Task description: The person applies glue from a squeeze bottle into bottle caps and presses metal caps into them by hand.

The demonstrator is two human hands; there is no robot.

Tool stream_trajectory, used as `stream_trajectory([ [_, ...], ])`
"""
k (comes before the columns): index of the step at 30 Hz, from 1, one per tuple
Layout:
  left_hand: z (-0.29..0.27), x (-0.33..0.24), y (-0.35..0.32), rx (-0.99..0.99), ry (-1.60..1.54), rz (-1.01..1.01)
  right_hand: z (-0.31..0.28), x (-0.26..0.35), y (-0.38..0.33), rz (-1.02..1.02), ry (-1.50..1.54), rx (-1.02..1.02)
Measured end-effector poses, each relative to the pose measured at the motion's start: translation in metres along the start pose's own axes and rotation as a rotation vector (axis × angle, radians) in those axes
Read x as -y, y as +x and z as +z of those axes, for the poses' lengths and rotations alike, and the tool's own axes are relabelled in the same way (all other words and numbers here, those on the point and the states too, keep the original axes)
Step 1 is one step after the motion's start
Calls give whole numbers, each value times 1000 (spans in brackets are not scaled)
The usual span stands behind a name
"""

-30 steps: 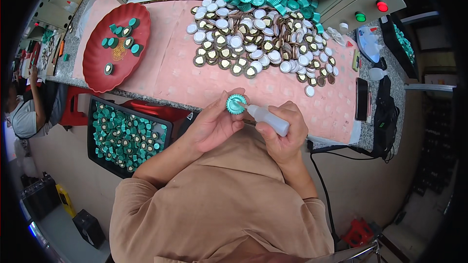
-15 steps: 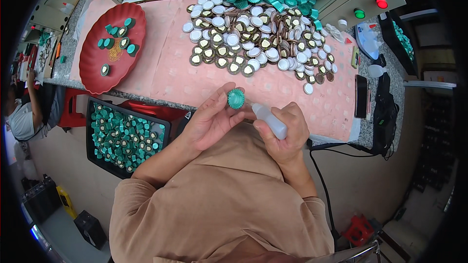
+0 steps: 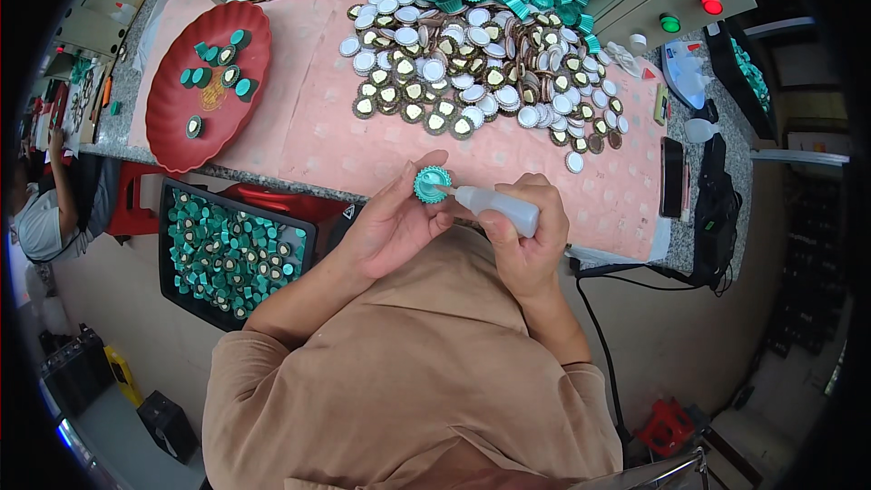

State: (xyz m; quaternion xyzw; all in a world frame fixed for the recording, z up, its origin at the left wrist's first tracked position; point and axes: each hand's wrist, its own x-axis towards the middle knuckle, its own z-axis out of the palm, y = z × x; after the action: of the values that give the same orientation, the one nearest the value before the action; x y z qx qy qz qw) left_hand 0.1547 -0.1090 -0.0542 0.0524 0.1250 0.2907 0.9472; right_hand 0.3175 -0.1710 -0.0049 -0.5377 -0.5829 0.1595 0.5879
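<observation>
Green crimped cap (image 3: 432,184) sits in the fingers of the left hand (image 3: 392,234), hollow side showing; it looks light, thin and stiff, best pinched by its fluted rim; just beside that hand, the right hand (image 3: 531,240) wraps a translucent bottle (image 3: 506,210), probably soft enough to squeeze mid-body, its nozzle (image 3: 463,194) pointing into the cap.

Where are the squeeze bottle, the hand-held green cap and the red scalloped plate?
Squeeze bottle (image 3: 508,210): head view, on its body.
Green cap (image 3: 428,184): head view, camera-facing side.
Red scalloped plate (image 3: 169,107): head view, bare inner surface.
</observation>
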Motion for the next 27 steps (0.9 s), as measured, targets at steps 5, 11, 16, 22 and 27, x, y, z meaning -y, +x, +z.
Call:
stream_trajectory([
  [5,3,0,-2,-36,44,10,1,2,0,33,-4,26],
  [11,-2,1,-2,-17,40,23,2,2,-2,45,16,33],
  [16,0,2,-1,-43,63,55,-7,2,0,72,25,85],
  [22,-1,1,2,3,134,92,-25,-11,-6,73,26,88],
  [27,-2,-3,-3,-85,87,104,-54,-42,-31,484,315,-69],
])
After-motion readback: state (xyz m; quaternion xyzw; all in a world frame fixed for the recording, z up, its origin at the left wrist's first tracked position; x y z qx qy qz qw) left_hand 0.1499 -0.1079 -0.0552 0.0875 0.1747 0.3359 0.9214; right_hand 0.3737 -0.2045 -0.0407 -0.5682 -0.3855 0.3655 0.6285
